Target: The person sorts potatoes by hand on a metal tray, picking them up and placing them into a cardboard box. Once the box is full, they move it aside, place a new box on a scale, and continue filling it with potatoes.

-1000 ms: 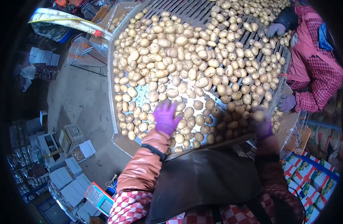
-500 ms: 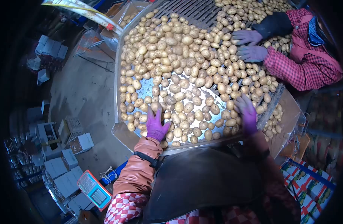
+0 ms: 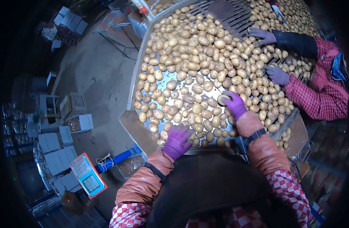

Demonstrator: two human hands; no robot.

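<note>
Right hand (image 3: 236,105) curls fingers (image 3: 230,94) round a potato (image 3: 221,99); left hand (image 3: 177,142), fingers loosely spread, touches potatoes (image 3: 164,135).

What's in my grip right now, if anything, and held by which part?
Your right grip appears to hold one potato by its side nearest the palm. Whether your left grip holds anything can't be told.

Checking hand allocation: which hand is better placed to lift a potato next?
Right, probably. The right hand appears to have a grip on a potato. The left hand is lower in view, over other potatoes near the person; whether it grips one can't be made out.
</note>
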